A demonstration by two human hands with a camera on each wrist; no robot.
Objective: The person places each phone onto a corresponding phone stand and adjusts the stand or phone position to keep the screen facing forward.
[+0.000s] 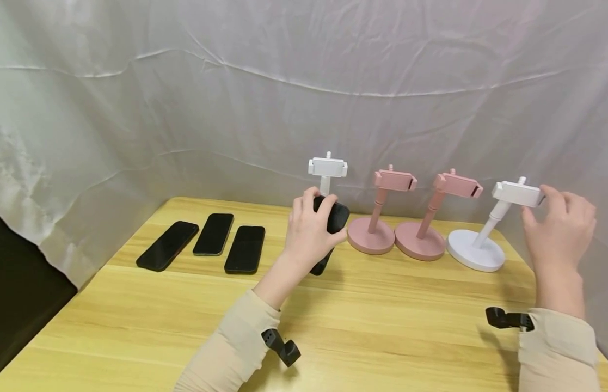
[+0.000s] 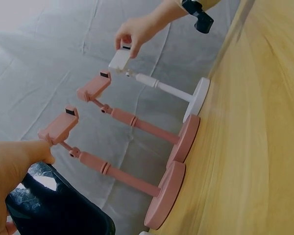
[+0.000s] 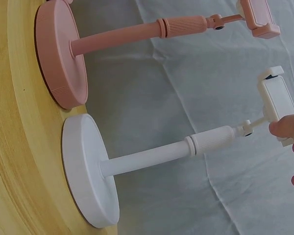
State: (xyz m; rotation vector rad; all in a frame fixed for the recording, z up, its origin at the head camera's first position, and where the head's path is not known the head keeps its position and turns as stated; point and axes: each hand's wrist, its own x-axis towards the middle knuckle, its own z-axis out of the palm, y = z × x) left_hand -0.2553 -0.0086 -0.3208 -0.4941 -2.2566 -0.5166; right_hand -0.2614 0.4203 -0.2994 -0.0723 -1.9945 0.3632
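One black phone [image 1: 338, 218], probably stiff, slick and crackable, so edges only imo, is gripped in a curled left hand [image 1: 307, 224], right hand [image 1: 560, 231] pinching a white clamp [image 1: 516, 193].

The held phone [image 1: 338, 218] looks black to me, like the three phones [image 1: 213, 234] at left. The left stand [image 1: 328, 167] is white, the two middle stands [image 1: 371, 237] are soft pink, and the right stand [image 1: 492, 222] is white again. Darker grain streaks the yellow table [image 1: 382, 316]; the far curtain [image 1: 284, 120] is silvery grey, the sleeves [image 1: 235, 337] beige, the wrist cameras [image 1: 288, 354] black.
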